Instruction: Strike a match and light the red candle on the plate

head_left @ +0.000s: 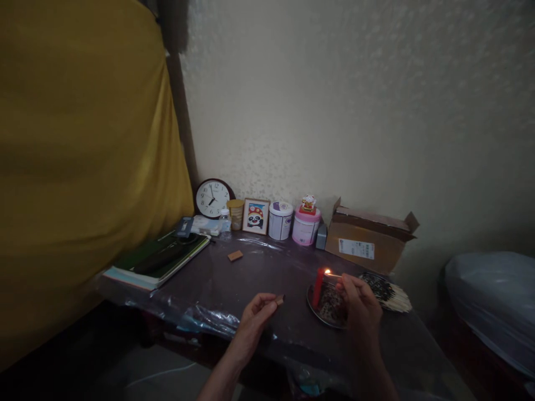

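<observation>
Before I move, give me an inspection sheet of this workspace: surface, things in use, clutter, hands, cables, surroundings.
Surface: dark table, shiny clear plastic over it.
Things in use: lit match, flame beside the top of a red candle standing on a round plate; whether the wick burns, I can't tell.
Clutter: pile of pale sticks, brown block, green-covered book, clock, framed picture, white tin, pink tin, cardboard box.
Left hand: pinches a small brown piece.
Right hand: pinches the match.
Cables: thin pale line below the table, possibly a cord.
Surroundings: yellow cloth left, pale wall behind.
</observation>
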A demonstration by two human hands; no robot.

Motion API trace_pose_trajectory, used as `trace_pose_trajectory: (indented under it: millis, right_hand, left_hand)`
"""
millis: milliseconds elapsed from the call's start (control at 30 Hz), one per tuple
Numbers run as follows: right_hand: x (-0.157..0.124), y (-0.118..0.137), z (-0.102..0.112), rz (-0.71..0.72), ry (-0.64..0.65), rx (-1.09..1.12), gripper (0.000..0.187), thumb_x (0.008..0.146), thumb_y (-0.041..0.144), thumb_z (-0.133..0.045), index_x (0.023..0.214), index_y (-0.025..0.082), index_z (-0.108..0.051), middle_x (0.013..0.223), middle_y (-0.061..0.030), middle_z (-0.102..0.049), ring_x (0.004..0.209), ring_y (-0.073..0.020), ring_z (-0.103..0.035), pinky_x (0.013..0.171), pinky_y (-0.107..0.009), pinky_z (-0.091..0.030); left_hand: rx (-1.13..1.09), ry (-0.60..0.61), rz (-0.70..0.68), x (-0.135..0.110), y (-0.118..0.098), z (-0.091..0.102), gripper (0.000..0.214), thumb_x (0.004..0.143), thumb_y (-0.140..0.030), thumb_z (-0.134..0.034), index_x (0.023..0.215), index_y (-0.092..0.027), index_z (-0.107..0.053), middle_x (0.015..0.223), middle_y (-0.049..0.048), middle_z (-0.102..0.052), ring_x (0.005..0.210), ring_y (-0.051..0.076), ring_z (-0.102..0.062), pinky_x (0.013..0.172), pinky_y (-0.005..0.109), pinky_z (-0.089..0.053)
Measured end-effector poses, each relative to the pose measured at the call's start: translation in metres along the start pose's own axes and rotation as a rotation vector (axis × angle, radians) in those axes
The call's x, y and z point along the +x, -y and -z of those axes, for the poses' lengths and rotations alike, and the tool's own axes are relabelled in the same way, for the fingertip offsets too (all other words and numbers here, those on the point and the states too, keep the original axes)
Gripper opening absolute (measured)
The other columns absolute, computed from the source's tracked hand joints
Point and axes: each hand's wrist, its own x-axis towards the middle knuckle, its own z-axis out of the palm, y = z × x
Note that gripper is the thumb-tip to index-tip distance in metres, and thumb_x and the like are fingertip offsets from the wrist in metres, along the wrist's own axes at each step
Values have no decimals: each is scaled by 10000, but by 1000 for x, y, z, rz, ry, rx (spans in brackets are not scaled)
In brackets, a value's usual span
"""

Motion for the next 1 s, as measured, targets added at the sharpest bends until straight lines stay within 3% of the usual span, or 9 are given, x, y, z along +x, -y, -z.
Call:
trace_pose_trajectory:
  millis: [267,767,1000]
  right_hand:
    - [6,-10,1,62,8,20,285,651,408,-680,777,153,-658,708,-28,-655,690,-178,-616,600,-265,-474]
    - [10,-9,7,35,80,13,246,639,388,-688,747,172,-643,669,-11,-638,584,-145,-574,456,-221,-400]
    - [17,-9,11,51,112,109,197,653,354,-684,714,174,-632,648,-12,-622,626,-154,-578,553,-261,-434]
  left_hand:
    - [15,-18,12,0,-2,-2,221,666,-321,-692,840,-193,-648,911,56,-710,886,195,-615,831,287,-396]
    - [18,5,10,-1,0,-1,183,697,-299,-672,846,-197,-646,922,54,-707,914,192,-608,867,298,-379]
    - [50,22,13,0,4,4,192,718,-302,-652,878,-194,-647,958,56,-700,926,186,-596,845,277,-383]
